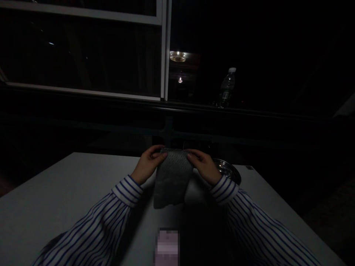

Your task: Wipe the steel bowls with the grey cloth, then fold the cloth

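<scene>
A small grey cloth (174, 181) hangs upright over the table, stretched between my hands. My left hand (148, 162) pinches its upper left corner between thumb and fingers. At the upper right corner, my right hand (203, 164) grips it the same way. The cloth's upper part has a fine textured pattern, and its lower edge hangs loose above the tabletop. Just beyond my right wrist is a shiny round metal dish (231, 173), partly hidden by that hand and sleeve.
The white table (91, 177) ends at a far edge just past my hands. A pinkish pixelated object (167, 249) is at the bottom centre. Behind are a dark window with a white frame (165, 48) and a clear bottle (227, 88) on the ledge. The surroundings are very dim.
</scene>
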`<state>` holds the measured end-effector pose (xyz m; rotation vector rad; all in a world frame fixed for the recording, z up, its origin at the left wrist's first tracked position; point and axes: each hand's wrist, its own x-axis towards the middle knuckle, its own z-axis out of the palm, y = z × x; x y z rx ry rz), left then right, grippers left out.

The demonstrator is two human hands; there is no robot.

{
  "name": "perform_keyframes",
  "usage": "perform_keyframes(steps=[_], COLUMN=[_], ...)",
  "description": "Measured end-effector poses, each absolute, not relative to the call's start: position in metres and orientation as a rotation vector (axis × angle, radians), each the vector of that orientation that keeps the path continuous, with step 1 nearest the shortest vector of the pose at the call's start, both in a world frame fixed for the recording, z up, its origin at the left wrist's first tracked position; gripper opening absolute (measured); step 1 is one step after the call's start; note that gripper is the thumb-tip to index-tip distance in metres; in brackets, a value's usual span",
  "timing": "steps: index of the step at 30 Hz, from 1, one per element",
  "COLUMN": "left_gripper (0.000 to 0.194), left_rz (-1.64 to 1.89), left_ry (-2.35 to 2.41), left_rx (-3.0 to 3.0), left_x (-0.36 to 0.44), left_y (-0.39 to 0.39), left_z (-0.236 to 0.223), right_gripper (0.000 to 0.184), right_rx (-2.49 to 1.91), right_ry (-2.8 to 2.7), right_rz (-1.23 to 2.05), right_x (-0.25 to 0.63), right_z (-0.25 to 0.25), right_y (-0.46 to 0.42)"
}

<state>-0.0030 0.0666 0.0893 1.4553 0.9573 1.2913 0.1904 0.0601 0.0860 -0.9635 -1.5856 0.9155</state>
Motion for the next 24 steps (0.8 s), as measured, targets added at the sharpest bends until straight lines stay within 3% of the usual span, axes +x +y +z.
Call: perform_keyframes(steps=[11,20,24], left_gripper=[0.028,0.033,0.026], left_rz=[1.368,1.362,1.312], left_ry=[1.053,1.057,1.09], left_rx=[1.808,1.833,1.945], left_x=[-0.011,-0.018,-0.022], left_y=[0.065,0.064,0.063], left_z=[0.101,0.11,0.115], right_gripper=[0.018,0.027,0.025], right_rx=[-0.979,-0.982,-0.953], right_ry=[-1.762,-1.742,-1.74], right_rz=[0.817,0.784,0.797], right_x=[0.196,0.198,0.197], right_z=[0.097,0.101,0.105], right_y=[0.057,0.059,0.059])
